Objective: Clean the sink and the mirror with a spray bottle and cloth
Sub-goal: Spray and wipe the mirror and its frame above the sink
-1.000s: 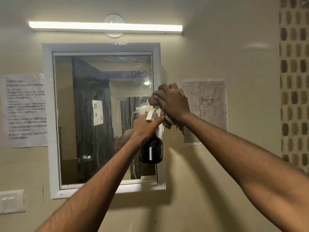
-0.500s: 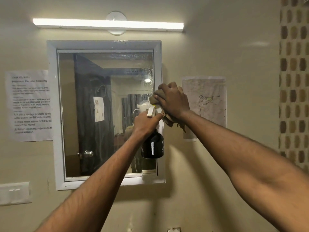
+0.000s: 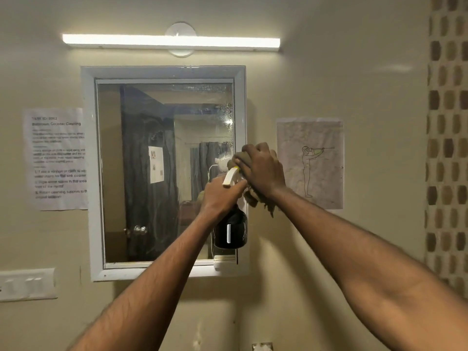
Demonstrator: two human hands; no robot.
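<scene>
Fingers of my left hand (image 3: pixel 222 196) curled round the neck of the dark glass spray bottle with its white trigger (image 3: pixel 230 228), hanging before the mirror's lower right. My right hand (image 3: pixel 260 171) pinched the bunched olive-brown cloth (image 3: pixel 255 198) against the white-framed wall mirror (image 3: pixel 164 173)'s right edge.

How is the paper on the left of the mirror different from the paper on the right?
The left paper is covered in lines of printed text, while the right paper shows a line drawing of a standing figure. The left paper sits right against the mirror frame; the right paper hangs clear of it. The right hand reaches the right paper's edge; nothing covers the left one. Both are pale sheets on the wall.
</scene>
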